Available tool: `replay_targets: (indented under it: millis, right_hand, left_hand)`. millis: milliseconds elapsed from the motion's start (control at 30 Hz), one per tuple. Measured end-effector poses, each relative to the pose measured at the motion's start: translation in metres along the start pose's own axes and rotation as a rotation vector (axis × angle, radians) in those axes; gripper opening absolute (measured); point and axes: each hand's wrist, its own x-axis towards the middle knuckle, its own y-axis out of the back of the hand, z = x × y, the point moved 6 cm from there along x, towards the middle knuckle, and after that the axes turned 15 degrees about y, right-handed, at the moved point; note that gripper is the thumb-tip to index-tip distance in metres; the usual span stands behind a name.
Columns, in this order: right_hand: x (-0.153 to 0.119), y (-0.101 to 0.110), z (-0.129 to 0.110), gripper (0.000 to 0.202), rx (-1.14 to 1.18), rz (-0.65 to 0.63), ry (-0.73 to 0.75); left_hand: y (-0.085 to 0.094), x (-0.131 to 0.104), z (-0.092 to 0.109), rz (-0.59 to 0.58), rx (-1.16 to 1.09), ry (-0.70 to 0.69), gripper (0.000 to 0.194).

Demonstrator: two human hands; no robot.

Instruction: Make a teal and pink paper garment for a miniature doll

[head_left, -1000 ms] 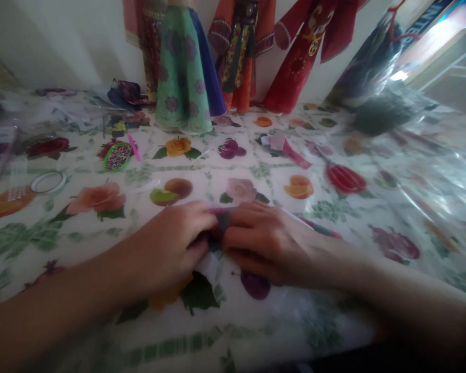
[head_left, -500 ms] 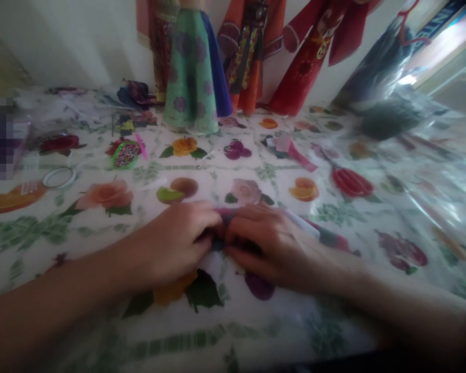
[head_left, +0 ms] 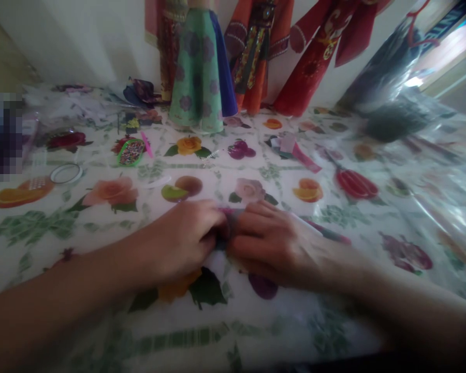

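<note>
Low over the flowered tablecloth, my left hand and my right hand are side by side with curled fingers. Both grip a narrow grey and pink strip, which looks like folded cloth or paper. Its middle shows in the small gap between the hands, and its far end sticks out to the right behind my right wrist. Something white lies along it there. My fingertips are mostly hidden, and blur hides the details of the fold. Beyond my right hand lie red-handled scissors and a pink scrap.
Small gowns stand along the wall, among them a green one and a red one. At left are a green tray of beads, a pink stick and a ring-shaped roll. Clear plastic covers the right side.
The view has shifted slightly, moving everything a little rightward. My right fingers have curled tighter over the strip, and its right end shows narrower. Both hands keep their hold.
</note>
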Motion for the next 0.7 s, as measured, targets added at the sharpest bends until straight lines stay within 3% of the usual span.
replay_targets:
  millis: [367,700]
  right_hand:
    - [-0.010,-0.002,0.018,0.010,0.301,0.070,-0.270]
    - [-0.014,-0.006,0.024,0.004,0.373,0.088,-0.349]
  left_hand:
    - [0.008,-0.003,0.003,-0.099,-0.006,-0.014,0.017]
    - [0.007,-0.007,-0.003,-0.112,-0.023,0.075,0.012]
